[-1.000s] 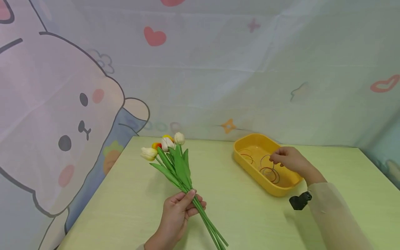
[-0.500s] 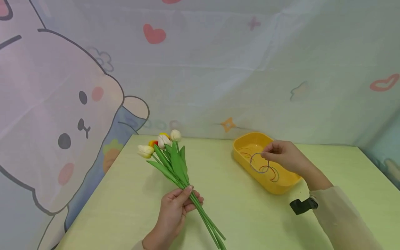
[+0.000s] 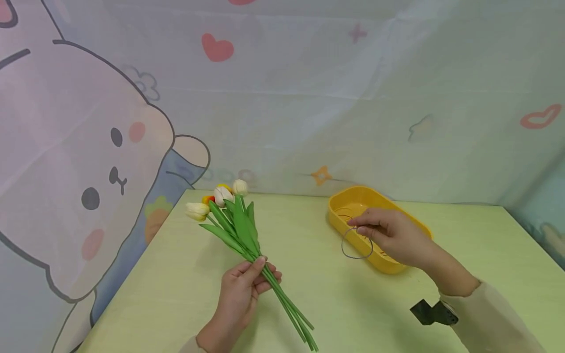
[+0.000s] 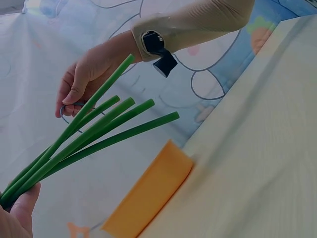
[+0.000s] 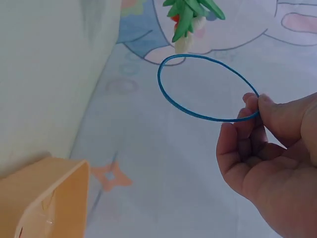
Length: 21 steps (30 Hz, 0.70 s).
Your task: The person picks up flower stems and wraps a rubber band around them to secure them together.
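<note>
My left hand (image 3: 240,294) grips a bunch of tulips (image 3: 238,225) by the green stems, just below the leaves. White, pale yellow and red-yellow blooms point to the far left, and the cut stem ends (image 4: 133,114) fan out toward me. My right hand (image 3: 393,238) pinches a thin blue rubber band (image 5: 208,118) between thumb and fingertip. In the head view the band hangs as a round loop, overlapping the near wall of the yellow basket (image 3: 353,240). The right wrist view shows nothing inside the loop.
More rubber bands (image 3: 344,215) lie in the yellow basket, partly hidden by my right hand. Under everything is a pale green table (image 3: 291,235). A printed cloth backdrop (image 3: 282,98) stands right behind its far edge. A black wrist camera (image 3: 434,313) juts from my right sleeve.
The right hand has lifted the rubber band from inside the basket and carried it left and nearer to me. The left hand and tulips have shifted slightly left.
</note>
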Motion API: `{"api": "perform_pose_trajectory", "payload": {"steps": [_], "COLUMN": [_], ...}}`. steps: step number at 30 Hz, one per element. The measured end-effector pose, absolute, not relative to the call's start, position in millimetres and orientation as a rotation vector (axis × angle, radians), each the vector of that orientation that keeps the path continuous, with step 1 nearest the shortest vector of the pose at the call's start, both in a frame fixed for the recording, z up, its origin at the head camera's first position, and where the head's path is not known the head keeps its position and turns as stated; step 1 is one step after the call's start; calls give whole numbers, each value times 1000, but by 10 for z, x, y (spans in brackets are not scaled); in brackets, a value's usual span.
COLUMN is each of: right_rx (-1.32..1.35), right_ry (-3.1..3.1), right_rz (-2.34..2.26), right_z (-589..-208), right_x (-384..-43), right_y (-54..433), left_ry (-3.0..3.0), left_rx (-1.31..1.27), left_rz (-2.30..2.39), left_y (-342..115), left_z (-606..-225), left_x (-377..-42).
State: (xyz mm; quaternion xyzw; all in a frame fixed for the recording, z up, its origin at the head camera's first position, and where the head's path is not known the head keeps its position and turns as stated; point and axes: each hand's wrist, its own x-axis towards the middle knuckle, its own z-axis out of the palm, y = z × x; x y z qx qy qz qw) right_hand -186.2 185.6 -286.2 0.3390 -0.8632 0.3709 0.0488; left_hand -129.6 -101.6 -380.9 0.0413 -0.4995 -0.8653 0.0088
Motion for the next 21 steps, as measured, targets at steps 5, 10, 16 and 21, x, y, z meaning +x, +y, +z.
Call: {"api": "perform_pose_trajectory", "payload": {"steps": [5, 10, 16, 21], "right_rx": [1139, 1208, 1313, 1406], "right_ry": [-2399, -2292, -2243, -2185], "right_rz": [954, 964, 1059, 1081], "right_z": [-2885, -2864, -2849, -2894], "right_x": [-1727, -1570, -1396, -1288], "right_y": [1768, 1711, 1631, 1531], "left_ry": [-1553, -1546, -1527, -1501], "left_rx": [124, 97, 85, 73], "left_rz": [-2696, -2703, -2692, -2682], "left_y": [-1034, -1062, -1100, -1131], "left_z": [-3792, -3771, -3741, -3685], "left_x": [-1300, -1301, -1294, -1284]}}
